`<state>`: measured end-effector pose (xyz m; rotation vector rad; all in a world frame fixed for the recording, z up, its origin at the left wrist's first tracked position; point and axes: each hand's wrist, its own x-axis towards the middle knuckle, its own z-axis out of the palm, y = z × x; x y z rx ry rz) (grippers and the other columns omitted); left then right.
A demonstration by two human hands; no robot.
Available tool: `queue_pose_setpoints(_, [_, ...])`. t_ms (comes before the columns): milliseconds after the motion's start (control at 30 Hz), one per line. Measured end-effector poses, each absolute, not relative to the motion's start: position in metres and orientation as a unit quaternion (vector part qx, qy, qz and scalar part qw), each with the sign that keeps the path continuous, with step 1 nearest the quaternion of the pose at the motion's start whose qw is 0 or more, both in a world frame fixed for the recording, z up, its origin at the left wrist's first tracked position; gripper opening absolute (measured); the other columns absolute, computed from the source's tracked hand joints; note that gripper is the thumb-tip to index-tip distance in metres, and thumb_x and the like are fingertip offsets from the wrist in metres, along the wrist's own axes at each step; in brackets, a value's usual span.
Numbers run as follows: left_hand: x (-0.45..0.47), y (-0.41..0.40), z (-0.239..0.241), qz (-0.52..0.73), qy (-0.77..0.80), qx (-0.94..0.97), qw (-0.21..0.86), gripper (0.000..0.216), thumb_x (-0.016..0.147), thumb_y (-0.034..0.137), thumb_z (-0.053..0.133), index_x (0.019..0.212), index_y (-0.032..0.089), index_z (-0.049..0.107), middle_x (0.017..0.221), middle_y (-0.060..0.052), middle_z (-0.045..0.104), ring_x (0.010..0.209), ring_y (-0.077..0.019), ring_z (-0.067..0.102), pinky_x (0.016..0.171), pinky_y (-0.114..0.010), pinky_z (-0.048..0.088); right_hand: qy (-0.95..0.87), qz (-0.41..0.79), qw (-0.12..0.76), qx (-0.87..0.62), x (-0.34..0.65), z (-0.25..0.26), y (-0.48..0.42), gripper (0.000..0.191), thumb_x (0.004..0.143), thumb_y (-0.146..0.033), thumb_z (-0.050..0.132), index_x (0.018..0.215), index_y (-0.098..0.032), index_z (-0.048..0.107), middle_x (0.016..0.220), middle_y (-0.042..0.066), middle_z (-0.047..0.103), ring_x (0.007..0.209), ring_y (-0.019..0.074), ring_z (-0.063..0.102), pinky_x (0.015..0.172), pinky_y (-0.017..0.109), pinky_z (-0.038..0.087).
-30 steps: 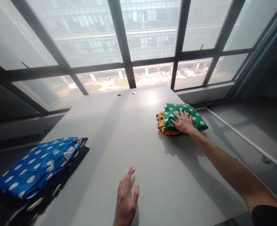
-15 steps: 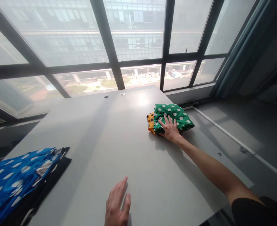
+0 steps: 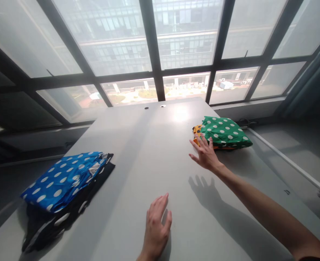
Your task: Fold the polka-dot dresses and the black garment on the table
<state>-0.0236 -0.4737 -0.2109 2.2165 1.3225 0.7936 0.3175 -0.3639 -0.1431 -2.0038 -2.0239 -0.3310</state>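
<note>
My right hand (image 3: pixel 205 154) is raised above the table with its fingers spread, just in front of a folded green cloth with white dots (image 3: pixel 225 131). Beneath the green one, an orange-yellow cloth with dark dots (image 3: pixel 197 131) pokes out at the left. Near the table's front, my left hand (image 3: pixel 156 224) is low over the surface, thumb apart from the fingers, holding nothing. Over to the left lies a folded blue cloth with white dots (image 3: pixel 64 177), on top of a black cloth with white dots (image 3: pixel 75 214).
All the cloths rest on a white table (image 3: pixel 138 174), which has two round holes at its far end. Large dark-framed windows (image 3: pixel 160 54) stand behind it. A blue-grey curtain (image 3: pixel 309 87) hangs at the right, and a white rail (image 3: pixel 285 163) runs along the floor side.
My right hand has lifted off the green cloth and drawn back toward me. The view has turned left, showing more of the blue and black cloths.
</note>
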Motion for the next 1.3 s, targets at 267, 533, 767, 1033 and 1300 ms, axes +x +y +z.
queue_pose_setpoints(267, [-0.025,-0.476,-0.184,0.315,0.464,0.768,0.309,0.044,0.095,0.019,0.056,0.136,0.023,0.071,0.144,-0.011,0.066,0.136,-0.0276,0.059,0.117,-0.049,0.049,-0.808,-0.007,0.146,-0.571,0.178,-0.188,-0.370,0.059,0.104,-0.043,0.050,0.159,-0.023,0.049,0.174,0.016,0.027,0.162,0.0383,0.019,0.125,0.070,0.017])
queue_pose_setpoints(533, [-0.092,-0.404,-0.166,0.338,0.507,0.761,0.224,0.038,0.093,0.015,0.059,0.129,0.020,0.073,0.138,-0.012,0.070,0.133,-0.0274,0.061,0.120,-0.051,0.045,-0.822,0.054,0.138,-0.549,0.140,-0.207,-0.359,0.052,0.106,-0.041,0.046,0.153,-0.020,0.055,0.166,0.017,0.043,0.156,0.0371,0.034,0.122,0.069,0.025])
queue_pose_setpoints(767, [-0.135,-0.385,-0.184,0.368,0.569,0.694,0.243,0.031,0.090,0.011,0.061,0.116,0.019,0.076,0.126,-0.010,0.075,0.121,-0.0244,0.069,0.112,-0.044,0.052,-0.823,0.041,0.161,-0.544,0.149,-0.225,-0.355,0.049,0.105,-0.041,0.045,0.149,-0.024,0.060,0.164,0.012,0.047,0.154,0.0357,0.038,0.123,0.067,0.029])
queue_pose_setpoints(1033, [-0.233,-0.306,-0.117,0.303,0.703,0.643,-0.018,0.037,0.093,0.017,0.064,0.130,0.014,0.070,0.146,-0.016,0.061,0.142,-0.0310,0.052,0.123,-0.045,0.038,-0.821,0.040,0.168,-0.545,0.150,-0.228,-0.355,0.049,0.106,-0.042,0.044,0.148,-0.024,0.061,0.163,0.012,0.048,0.154,0.0348,0.040,0.123,0.066,0.030])
queue_pose_setpoints(1300, [-0.286,-0.264,-0.136,0.134,0.772,0.620,-0.041,0.085,0.084,0.052,0.082,0.154,0.016,0.051,0.161,-0.020,0.047,0.151,-0.0369,0.039,0.126,-0.047,0.025,-0.818,0.051,0.166,-0.548,0.149,-0.227,-0.354,0.050,0.106,-0.043,0.045,0.149,-0.023,0.060,0.165,0.011,0.047,0.155,0.0344,0.038,0.124,0.066,0.029])
